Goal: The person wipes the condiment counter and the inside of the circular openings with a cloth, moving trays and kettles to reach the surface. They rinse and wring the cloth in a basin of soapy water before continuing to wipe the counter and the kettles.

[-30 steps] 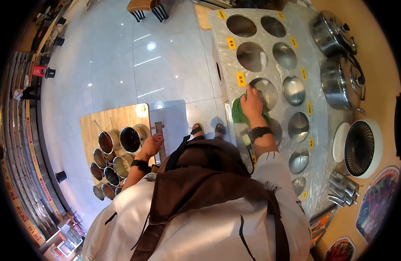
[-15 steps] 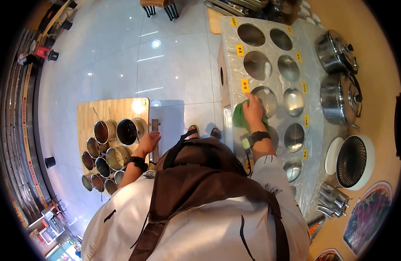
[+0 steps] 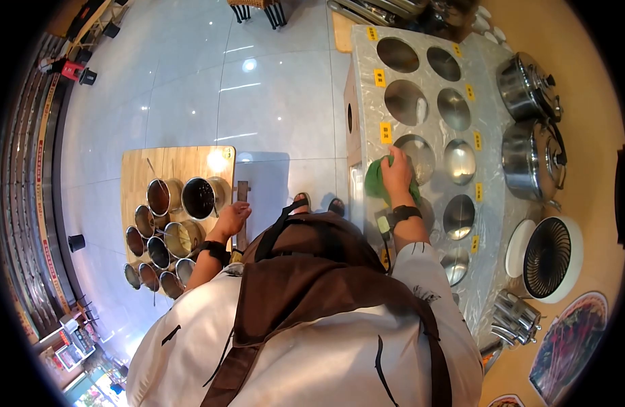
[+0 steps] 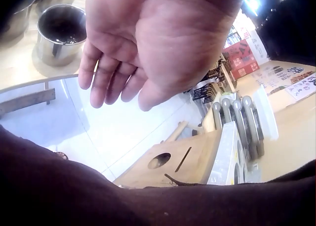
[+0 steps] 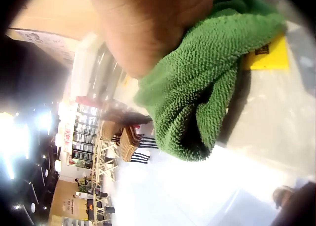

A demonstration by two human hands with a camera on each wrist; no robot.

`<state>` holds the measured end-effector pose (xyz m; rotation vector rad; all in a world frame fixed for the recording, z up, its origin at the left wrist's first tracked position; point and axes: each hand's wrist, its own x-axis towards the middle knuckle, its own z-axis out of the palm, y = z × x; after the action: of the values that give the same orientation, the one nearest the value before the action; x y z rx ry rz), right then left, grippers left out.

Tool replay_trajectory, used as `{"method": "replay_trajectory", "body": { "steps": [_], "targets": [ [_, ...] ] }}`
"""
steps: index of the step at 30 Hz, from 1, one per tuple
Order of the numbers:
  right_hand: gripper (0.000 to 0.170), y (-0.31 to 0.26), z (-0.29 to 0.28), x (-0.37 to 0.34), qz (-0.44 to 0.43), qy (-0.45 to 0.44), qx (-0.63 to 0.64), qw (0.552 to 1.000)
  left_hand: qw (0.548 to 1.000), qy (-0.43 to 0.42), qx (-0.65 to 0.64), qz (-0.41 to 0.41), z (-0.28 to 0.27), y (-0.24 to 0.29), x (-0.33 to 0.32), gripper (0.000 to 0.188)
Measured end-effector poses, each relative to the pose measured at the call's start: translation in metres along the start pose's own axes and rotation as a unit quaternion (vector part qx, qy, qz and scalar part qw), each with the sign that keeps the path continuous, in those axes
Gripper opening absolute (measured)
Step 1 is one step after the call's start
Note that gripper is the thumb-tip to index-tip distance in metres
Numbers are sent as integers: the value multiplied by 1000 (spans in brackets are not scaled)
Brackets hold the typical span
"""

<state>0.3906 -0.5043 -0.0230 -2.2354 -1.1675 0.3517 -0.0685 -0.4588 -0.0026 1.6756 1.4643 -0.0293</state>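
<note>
A green cloth (image 3: 376,180) lies bunched under the right hand (image 3: 396,178) on the plastic-covered counter (image 3: 367,88), beside a round opening and a yellow label (image 3: 386,133). In the right wrist view the hand (image 5: 153,28) grips the cloth (image 5: 197,78), whose folds hang near the counter's edge. The left hand (image 3: 232,220) is held in the air by the wooden table's right edge, near a pot of dark contents (image 3: 199,198). From the left wrist view, that hand (image 4: 148,43) has loosely extended fingers and holds nothing.
Several metal pots with contents stand on the wooden table (image 3: 139,169) at left. Two lidded pots (image 3: 526,159) and a white round fan-like item (image 3: 553,258) are right of the counter. A woven stool (image 3: 258,5) stands at the top of the floor.
The head view has shifted, so the counter and tables appear moved. The right hand stays on the cloth by the same opening, and the left hand remains beside the wooden table.
</note>
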Motion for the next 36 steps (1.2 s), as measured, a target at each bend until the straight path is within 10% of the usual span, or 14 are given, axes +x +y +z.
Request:
{"method": "replay_trajectory", "body": {
  "steps": [16, 22, 26, 31, 36],
  "targets": [
    [31, 1, -8, -14, -10, 63, 124, 990, 1000, -1, 19, 13, 1, 4, -5, 31],
    [40, -20, -23, -70, -208, 26, -31, 977, 1000, -5, -7, -3, 3, 0, -8, 33],
    [33, -12, -26, -73, -182, -77, 113, 974, 999, -7, -31, 5, 1, -2, -10, 34],
    [31, -21, -36, -25, 71, 136, 261, 953, 999, -15, 6, 32, 4, -10, -8, 33],
    [37, -14, 15, -11, -113, 115, -23, 987, 1000, -8, -11, 22, 0, -4, -12, 32]
  ]
}}
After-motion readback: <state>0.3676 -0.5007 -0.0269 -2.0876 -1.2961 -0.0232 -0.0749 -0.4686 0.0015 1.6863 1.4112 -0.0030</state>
